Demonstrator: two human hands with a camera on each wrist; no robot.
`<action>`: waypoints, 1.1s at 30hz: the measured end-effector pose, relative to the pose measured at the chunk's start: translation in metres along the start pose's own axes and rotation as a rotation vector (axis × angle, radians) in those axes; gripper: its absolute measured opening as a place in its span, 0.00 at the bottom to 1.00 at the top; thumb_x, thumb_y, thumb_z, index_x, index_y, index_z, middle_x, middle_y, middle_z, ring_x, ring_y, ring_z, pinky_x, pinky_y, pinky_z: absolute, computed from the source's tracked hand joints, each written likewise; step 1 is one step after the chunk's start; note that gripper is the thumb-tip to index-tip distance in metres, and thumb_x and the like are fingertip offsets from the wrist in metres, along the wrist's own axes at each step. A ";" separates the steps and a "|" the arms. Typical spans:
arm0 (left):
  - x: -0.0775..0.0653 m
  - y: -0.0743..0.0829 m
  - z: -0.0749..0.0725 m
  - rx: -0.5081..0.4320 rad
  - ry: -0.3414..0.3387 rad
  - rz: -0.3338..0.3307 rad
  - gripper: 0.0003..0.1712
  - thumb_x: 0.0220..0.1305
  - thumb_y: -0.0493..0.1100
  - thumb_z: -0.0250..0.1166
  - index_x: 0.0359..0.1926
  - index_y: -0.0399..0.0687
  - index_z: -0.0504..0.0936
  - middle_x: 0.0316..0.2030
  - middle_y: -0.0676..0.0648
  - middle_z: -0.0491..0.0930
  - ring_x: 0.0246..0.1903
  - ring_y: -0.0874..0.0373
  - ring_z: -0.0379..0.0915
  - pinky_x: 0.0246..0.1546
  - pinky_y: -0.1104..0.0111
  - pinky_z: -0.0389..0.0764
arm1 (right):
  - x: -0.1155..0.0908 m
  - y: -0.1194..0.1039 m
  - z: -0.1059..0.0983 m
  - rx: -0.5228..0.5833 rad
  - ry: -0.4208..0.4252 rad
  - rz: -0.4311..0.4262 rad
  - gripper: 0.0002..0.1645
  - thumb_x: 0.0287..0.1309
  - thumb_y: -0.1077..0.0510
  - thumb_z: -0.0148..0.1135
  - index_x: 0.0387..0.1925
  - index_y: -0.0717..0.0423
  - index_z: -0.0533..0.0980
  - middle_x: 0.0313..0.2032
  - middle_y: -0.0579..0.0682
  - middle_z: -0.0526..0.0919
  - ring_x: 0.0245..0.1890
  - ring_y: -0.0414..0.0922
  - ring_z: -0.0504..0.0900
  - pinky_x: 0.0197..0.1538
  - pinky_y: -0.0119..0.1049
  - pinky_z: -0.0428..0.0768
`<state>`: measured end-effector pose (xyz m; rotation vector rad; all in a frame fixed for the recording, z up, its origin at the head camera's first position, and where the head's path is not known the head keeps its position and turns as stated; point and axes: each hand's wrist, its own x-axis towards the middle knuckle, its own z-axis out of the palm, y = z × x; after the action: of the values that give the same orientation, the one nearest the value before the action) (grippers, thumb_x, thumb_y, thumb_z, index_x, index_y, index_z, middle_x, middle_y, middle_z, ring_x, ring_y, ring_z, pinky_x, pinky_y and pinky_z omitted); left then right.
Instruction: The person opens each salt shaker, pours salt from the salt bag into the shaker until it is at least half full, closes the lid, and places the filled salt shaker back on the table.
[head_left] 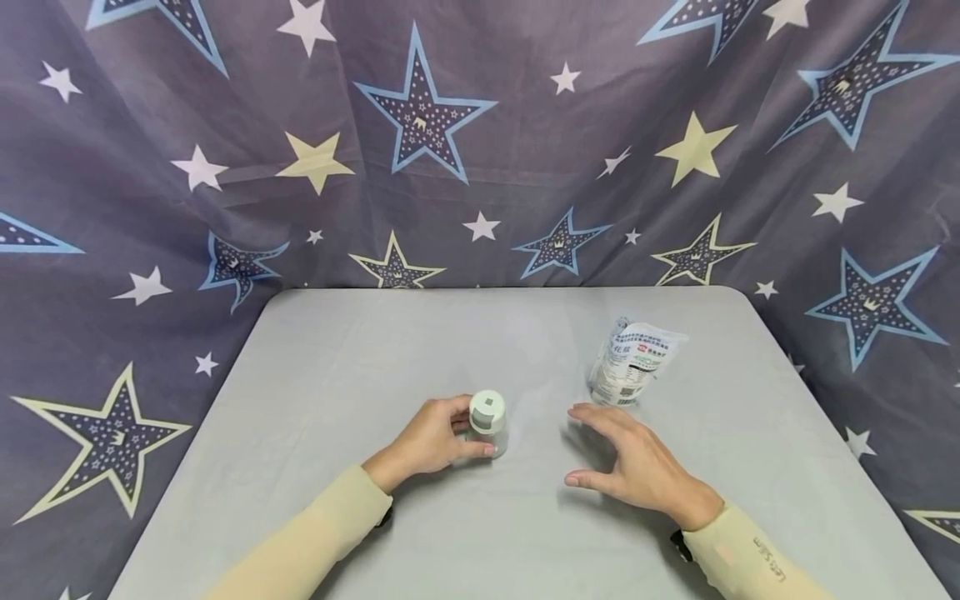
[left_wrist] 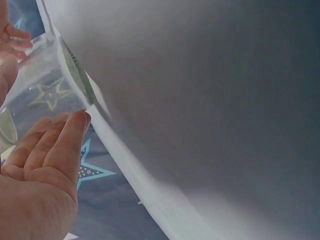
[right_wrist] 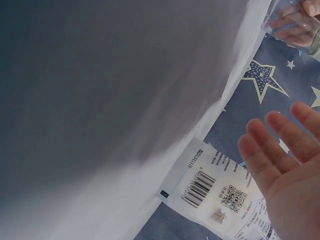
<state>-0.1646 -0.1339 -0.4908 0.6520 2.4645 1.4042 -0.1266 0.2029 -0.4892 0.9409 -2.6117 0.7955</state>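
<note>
On my feed the right hand (head_left: 633, 462) is loosely spread, holding nothing; left hand (head_left: 431, 437) has thumb and fingers round the upright jar (head_left: 489, 421). Bag (head_left: 633, 365) sits just past the right fingertips, top leaning right, so right's nearer.

Head view evenly lit; wrist views hazy, tabletop (left_wrist: 200, 100) darkly shaded.

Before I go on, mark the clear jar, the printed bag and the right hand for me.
Clear jar (head_left: 488, 423): head view, on its pale lid.
Printed bag (head_left: 634, 364): head view, on its printed face.
Right hand (head_left: 639, 467): head view, on the back of the hand.
</note>
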 end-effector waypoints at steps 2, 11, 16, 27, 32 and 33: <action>0.000 0.000 0.001 0.001 -0.005 -0.002 0.38 0.52 0.45 0.83 0.62 0.41 0.79 0.56 0.44 0.82 0.56 0.51 0.81 0.56 0.68 0.81 | 0.001 -0.001 0.000 0.003 0.004 0.001 0.52 0.44 0.29 0.78 0.65 0.52 0.76 0.64 0.50 0.79 0.64 0.51 0.76 0.66 0.51 0.74; 0.000 0.001 0.008 -0.032 -0.020 -0.007 0.37 0.51 0.45 0.83 0.62 0.41 0.79 0.57 0.44 0.82 0.57 0.51 0.81 0.57 0.66 0.81 | 0.006 -0.004 0.002 0.003 0.033 -0.004 0.53 0.44 0.30 0.79 0.66 0.54 0.75 0.63 0.52 0.79 0.65 0.53 0.76 0.67 0.52 0.73; 0.000 0.002 0.011 -0.033 -0.024 -0.002 0.36 0.51 0.45 0.83 0.60 0.43 0.80 0.56 0.45 0.82 0.56 0.51 0.81 0.57 0.68 0.80 | 0.010 -0.006 0.004 0.015 0.051 -0.006 0.53 0.44 0.30 0.79 0.67 0.54 0.75 0.64 0.52 0.79 0.65 0.54 0.76 0.68 0.52 0.72; 0.001 0.008 0.020 -0.016 -0.054 0.025 0.36 0.52 0.46 0.83 0.61 0.46 0.80 0.56 0.49 0.82 0.56 0.56 0.81 0.56 0.71 0.80 | 0.020 -0.014 0.007 0.056 0.072 -0.007 0.53 0.45 0.31 0.79 0.67 0.54 0.74 0.64 0.52 0.79 0.64 0.53 0.77 0.67 0.51 0.74; 0.002 0.010 0.023 -0.005 -0.052 0.044 0.36 0.51 0.46 0.83 0.61 0.46 0.80 0.56 0.49 0.83 0.55 0.56 0.81 0.55 0.72 0.80 | 0.025 -0.018 0.009 0.091 0.070 -0.016 0.54 0.46 0.32 0.79 0.68 0.56 0.74 0.64 0.52 0.79 0.64 0.52 0.77 0.67 0.50 0.74; 0.002 0.011 0.023 0.001 -0.050 0.047 0.36 0.51 0.46 0.83 0.61 0.46 0.80 0.56 0.50 0.83 0.55 0.56 0.81 0.55 0.72 0.80 | 0.026 -0.018 0.009 0.095 0.071 -0.017 0.53 0.46 0.32 0.79 0.68 0.56 0.74 0.64 0.52 0.79 0.64 0.52 0.77 0.67 0.49 0.74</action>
<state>-0.1539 -0.1106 -0.4934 0.7404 2.4271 1.3861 -0.1347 0.1727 -0.4788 0.9399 -2.5216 0.9380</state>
